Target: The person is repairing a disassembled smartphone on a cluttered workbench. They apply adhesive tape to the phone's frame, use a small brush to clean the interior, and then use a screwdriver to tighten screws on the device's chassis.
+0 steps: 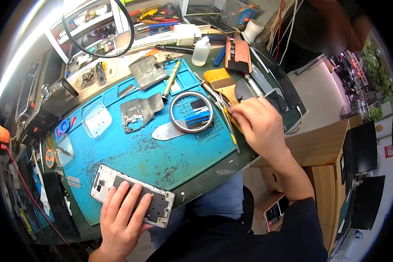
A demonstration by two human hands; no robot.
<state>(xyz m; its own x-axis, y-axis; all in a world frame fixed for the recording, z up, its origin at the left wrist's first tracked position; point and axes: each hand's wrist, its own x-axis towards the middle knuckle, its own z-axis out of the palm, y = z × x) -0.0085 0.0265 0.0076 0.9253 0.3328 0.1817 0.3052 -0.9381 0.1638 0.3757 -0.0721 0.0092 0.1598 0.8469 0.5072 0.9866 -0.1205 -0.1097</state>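
My left hand (124, 214) rests over a stripped phone frame (157, 208) at the mat's near edge, fingers spread across its dark plate and thumb at its lower side. On the right, my right hand (260, 124) has its fingers pinched together among slim tools beside a wide yellow-bristled brush (225, 83). What the pinch holds, if anything, is hidden. A grey phone inner plate (139, 111) with a camera cutout lies mid-mat. Next to it, a ring-shaped roll (172, 105) sits around a blue-and-black card-like piece (198, 120), and a flat metal blade (168, 132) pokes out from beneath.
Clear plastic trays (96, 118) with small parts stand at the left of the blue mat (118, 153). A squeeze bottle (201, 51), a yellow pen-like tool (172, 81) and a pinkish phone shell (238, 54) are farther back. Another person (323, 30) is at the upper right.
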